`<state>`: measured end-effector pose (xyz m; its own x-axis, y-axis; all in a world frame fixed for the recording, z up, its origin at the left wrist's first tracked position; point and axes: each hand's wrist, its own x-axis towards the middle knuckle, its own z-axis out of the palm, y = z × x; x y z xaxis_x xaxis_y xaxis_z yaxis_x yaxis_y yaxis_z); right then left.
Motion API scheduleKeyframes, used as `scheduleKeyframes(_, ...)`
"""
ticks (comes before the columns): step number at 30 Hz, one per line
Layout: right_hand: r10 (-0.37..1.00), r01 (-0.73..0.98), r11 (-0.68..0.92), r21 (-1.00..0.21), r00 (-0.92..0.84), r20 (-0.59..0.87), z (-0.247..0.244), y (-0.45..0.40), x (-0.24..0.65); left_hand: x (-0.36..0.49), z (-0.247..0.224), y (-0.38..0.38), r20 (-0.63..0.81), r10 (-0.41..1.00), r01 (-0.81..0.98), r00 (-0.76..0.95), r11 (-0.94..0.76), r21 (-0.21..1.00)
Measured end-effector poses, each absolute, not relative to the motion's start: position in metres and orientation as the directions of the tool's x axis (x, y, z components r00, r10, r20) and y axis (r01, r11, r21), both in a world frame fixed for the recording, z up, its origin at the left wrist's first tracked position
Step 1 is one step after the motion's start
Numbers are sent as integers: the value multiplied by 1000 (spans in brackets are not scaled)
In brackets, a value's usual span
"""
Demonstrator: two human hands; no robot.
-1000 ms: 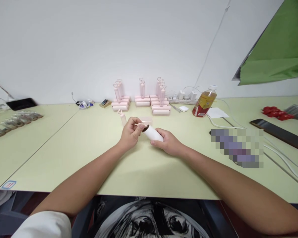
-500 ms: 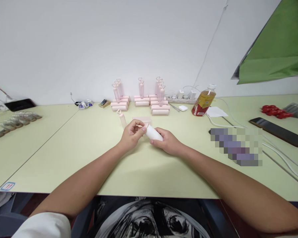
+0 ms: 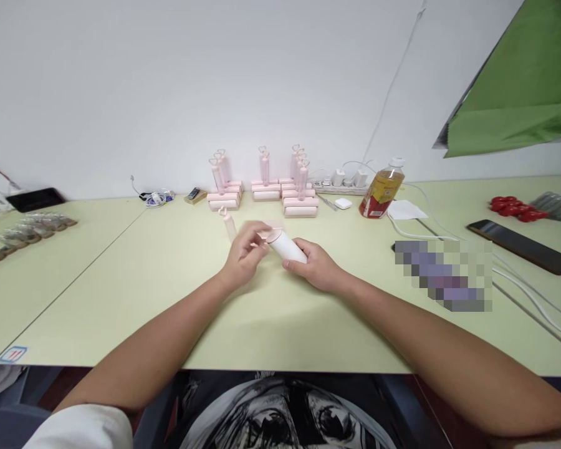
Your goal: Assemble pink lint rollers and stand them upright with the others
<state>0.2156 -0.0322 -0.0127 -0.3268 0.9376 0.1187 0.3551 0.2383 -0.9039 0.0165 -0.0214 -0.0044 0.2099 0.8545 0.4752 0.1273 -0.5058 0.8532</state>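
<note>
At a pale yellow-green table against a white wall, you hold a white roll above the surface, tilted, its pink-edged end toward your left hand. Your right hand is clamped on the roll's other end, thumb in front and fingers behind. Your left fingers are curled beside the pink-edged end, blurred; whether they touch it or close on anything cannot be told.

Just beyond your left hand is a pink handle with a heart-shaped loop; a pale pink piece lies partly hidden behind your hands. Along the wall, pink rollers stand in three groups, handles upright, near a white power strip fitted with plugs.

To the right, a bottle of amber drink stands beside a white sheet, with white cables, a dark phone, red objects and a pixelated patch farther over. Green fabric hangs above. To the left are a coiled cable, a small box, a row of clear-wrapped packets and a black device. A blue-framed label marks the table's front edge, close to a seam.
</note>
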Motion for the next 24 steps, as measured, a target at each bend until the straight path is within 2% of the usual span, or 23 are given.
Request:
scheduleKeyframes(2,942,353,239,-905,-310,128,-13,-32,216,14,-2,-21,528,779,214,337,-610,763)
scheduleKeyframes(3,945,353,235,-906,-299,129,-13,-31,216,13,-1,-20,550,761,269,344,-642,718)
scheduleKeyframes(5,954,352,219,-910,-272,124,-12,-31,216,8,3,-17,561,793,433,240,-604,669)
scheduleKeyframes(7,962,346,201,-917,-245,118,-12,-31,216,3,5,-14,470,862,622,187,-475,623)
scheduleKeyframes(9,967,345,191,-919,-227,116,-11,-30,217,0,6,-11,298,934,789,196,-331,518)
scheduleKeyframes(11,968,344,190,-919,-220,118,-12,-30,217,-1,3,-10,149,969,885,198,-242,398)
scheduleKeyframes(13,966,336,198,-921,-224,126,-13,-30,217,0,-2,-11,77,977,914,198,-212,347)
scheduleKeyframes(17,963,302,227,-926,-214,166,-16,-29,217,5,-5,-14,64,962,888,265,-269,374)
scheduleKeyframes(21,966,295,234,-927,-176,188,-15,-28,218,9,-4,-16,233,876,688,422,-477,547)
scheduleKeyframes(24,972,317,224,-922,-135,190,-14,-27,217,11,-5,-17,233,870,605,435,-474,640)
